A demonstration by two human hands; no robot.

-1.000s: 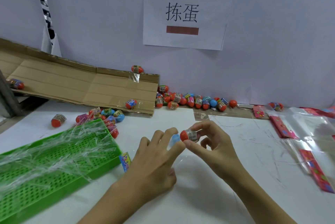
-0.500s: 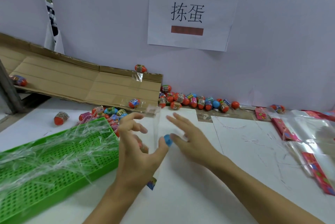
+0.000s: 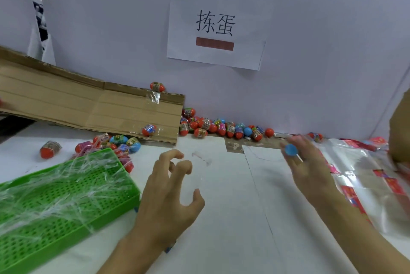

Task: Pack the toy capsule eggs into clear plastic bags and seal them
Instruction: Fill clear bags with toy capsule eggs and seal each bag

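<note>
a packer's right hand (image 3: 310, 167), blurred, holds a blue capsule egg (image 3: 290, 149) near the clear bags (image 3: 359, 162); left hand (image 3: 170, 191) hovers loosely curled, empty, over the worktop (image 3: 221, 207). best next: steady one bag's mouth first.

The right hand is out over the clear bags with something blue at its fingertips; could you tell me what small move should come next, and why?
Probably lower the right hand onto the clear plastic bags and pick one up. It is blurred, with a blue piece at its fingertips, right beside the bags. The left hand hangs loosely curled over the table, apparently holding nothing.
</note>
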